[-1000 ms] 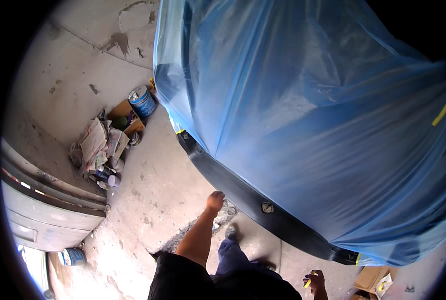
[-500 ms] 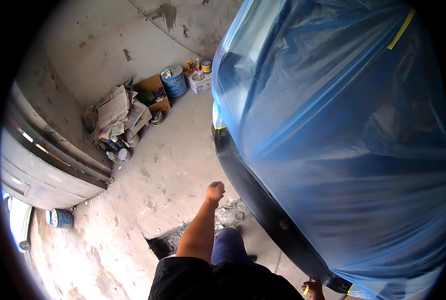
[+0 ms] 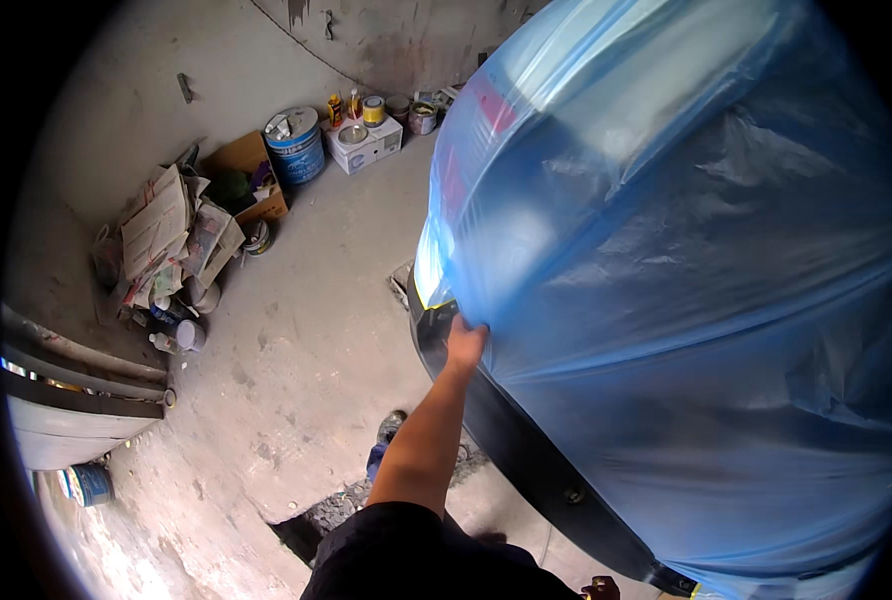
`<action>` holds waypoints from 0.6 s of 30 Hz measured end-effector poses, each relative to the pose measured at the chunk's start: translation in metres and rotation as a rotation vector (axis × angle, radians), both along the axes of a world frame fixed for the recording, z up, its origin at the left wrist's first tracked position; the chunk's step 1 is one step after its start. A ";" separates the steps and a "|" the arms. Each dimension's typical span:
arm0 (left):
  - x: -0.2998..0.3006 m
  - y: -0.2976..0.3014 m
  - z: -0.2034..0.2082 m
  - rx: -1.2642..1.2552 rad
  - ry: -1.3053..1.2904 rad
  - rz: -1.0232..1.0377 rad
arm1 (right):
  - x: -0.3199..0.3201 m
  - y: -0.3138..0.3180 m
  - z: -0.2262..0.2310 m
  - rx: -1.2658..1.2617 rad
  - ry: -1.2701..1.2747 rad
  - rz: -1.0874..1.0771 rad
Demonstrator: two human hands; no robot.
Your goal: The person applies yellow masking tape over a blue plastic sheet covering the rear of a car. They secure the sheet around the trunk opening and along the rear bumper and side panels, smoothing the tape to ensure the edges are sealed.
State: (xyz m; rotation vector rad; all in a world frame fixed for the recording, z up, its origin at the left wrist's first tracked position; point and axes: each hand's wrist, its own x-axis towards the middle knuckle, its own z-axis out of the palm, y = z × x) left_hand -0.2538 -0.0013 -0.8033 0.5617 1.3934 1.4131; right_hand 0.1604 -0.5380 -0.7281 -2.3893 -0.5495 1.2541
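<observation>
My left hand (image 3: 467,343) reaches out to the far end of the black bumper (image 3: 526,447). Its fingers are closed at the lower edge of the blue plastic sheet (image 3: 686,280), which drapes over a car and creases toward the hand. A strip of yellow tape (image 3: 434,301) shows beside that hand, at the sheet's corner. At the bottom edge of the picture, by the bumper's near end, my right hand (image 3: 602,589) is only partly in view. It is curled around something small with yellow on it, which looks like masking tape.
By the wall stand a blue paint bucket (image 3: 295,148), a white box (image 3: 364,146) with cans and bottles, and a cardboard box (image 3: 256,172). Newspapers (image 3: 158,224) are piled next to them. A rubble-filled hole (image 3: 301,533) breaks the concrete floor near my feet.
My left hand has moved forward from above the floor to the sheet's edge at the bumper's far end. The view has shifted, and the right hand now sits lower in the picture.
</observation>
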 end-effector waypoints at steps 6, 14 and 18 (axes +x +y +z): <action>0.028 -0.020 0.045 0.068 0.169 0.002 | -0.067 0.097 0.071 0.037 -0.088 0.245; 0.065 -0.021 0.086 0.156 0.603 -0.038 | -0.079 0.124 0.070 -0.014 -0.068 0.459; 0.066 -0.022 0.096 0.103 0.728 -0.054 | -0.092 0.146 0.082 -0.057 -0.111 0.544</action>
